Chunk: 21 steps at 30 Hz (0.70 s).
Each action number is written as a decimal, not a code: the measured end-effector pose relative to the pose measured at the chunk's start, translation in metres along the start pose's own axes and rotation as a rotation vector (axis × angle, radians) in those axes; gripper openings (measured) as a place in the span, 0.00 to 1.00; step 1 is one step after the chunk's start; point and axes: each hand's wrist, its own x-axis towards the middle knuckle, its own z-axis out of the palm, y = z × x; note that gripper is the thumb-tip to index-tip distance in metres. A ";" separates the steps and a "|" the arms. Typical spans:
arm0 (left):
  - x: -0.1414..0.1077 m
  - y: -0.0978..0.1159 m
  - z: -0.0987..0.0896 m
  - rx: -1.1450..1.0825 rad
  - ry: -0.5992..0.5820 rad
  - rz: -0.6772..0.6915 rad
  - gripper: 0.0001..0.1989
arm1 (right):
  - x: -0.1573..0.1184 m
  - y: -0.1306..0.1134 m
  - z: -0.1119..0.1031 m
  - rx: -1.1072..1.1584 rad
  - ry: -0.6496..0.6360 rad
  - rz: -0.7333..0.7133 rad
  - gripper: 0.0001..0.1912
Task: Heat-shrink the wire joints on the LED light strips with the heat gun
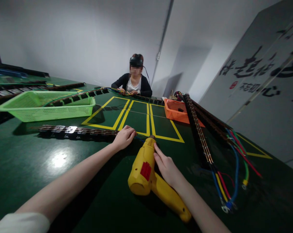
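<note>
My left hand [124,137] is closed on the right end of a long dark strip [73,132] that lies across the green table [34,174]. A yellow heat gun [146,168] with a red switch sits on the table, its nozzle aimed at that strip end. My right hand [166,165] rests flat against the gun's right side, fingers stretched forward; the handle runs back beneath my wrist.
A green basket [46,106] stands at the left, an orange bin [177,111] at the right. Long strips with coloured wires [224,181] lie along the right side. Yellow tape lines [136,119] mark the middle. Another person [134,82] sits at the far edge.
</note>
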 end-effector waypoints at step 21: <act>0.001 -0.002 0.005 0.058 0.013 0.064 0.14 | 0.003 -0.039 0.016 -0.262 0.081 -0.148 0.25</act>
